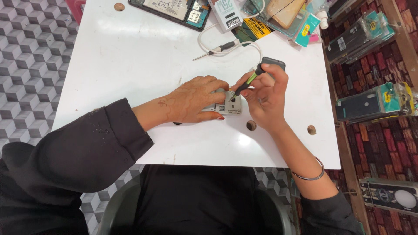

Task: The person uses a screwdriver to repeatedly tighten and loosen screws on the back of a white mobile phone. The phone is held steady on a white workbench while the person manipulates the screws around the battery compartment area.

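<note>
My left hand (196, 100) lies flat on the white table (130, 65) and pins down a small metal circuit part (230, 105) under its fingers. In my right hand (265, 93) I grip a slim screwdriver (247, 82) with a green and black handle. Its tip rests on the top of the metal part. My right wrist carries a thin metal bangle (310, 174).
At the far edge lie an opened phone (174, 11), a second screwdriver (215, 49), a white cable (204, 37) and packets. A dark block (273, 63) sits behind my right hand. Round holes (251, 125) dot the tabletop. Packaged phone cases (370, 104) lie on the right.
</note>
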